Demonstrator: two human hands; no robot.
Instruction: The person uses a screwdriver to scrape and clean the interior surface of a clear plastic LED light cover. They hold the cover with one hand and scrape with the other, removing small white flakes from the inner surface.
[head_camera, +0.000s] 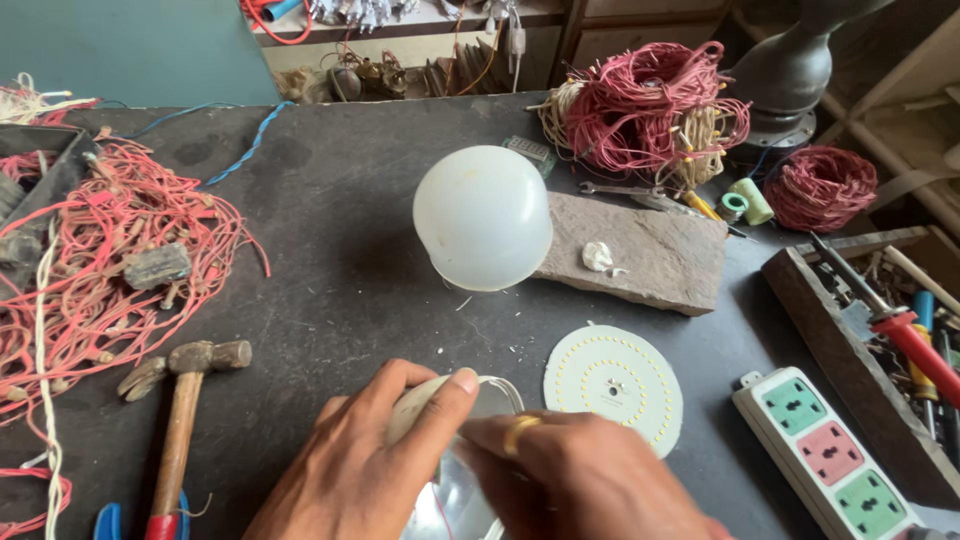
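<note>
My left hand (365, 460) grips the white bulb housing (455, 490) at the bottom middle, thumb over its rim. My right hand (590, 480), with a gold ring on one finger, covers the housing's right side, fingers curled against it. A round white LED disc (614, 385) lies flat on the dark table just right of my hands. The frosted white dome cover (483, 217) stands farther back, leaning against a flat stone slab (650, 255).
A tangle of red wires (90, 270) covers the left. A hammer (185, 400) lies at front left. A power strip (830, 450) and a wooden tray of tools (880, 330) sit at right. Red wire coils (650, 105) rest at the back.
</note>
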